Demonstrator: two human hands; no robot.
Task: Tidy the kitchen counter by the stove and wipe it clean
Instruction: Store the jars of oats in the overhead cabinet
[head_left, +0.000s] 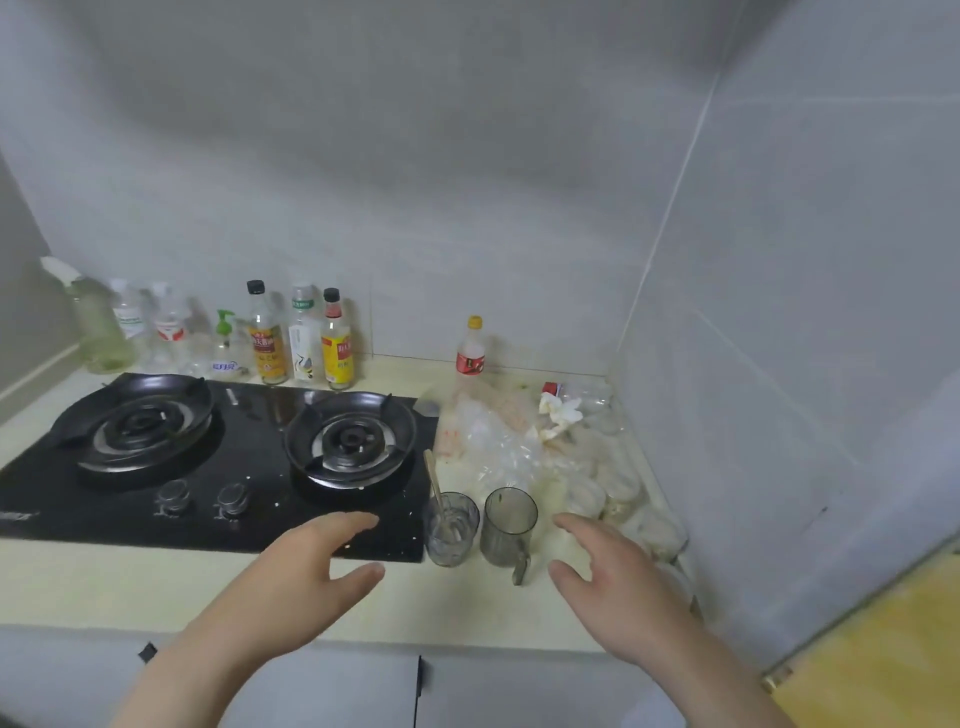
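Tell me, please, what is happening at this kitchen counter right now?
A person reaches with both hands toward two vessels at the front of the counter, just right of the stove. The left hand and right hand are open and hold nothing. The clear glass has a wooden stick in it; beside it stands a smoky mug. Behind them lie plastic bags, a tissue and jars, so tidying looks barely begun.

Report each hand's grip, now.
Left hand: open, holding nothing.
Right hand: open, holding nothing.
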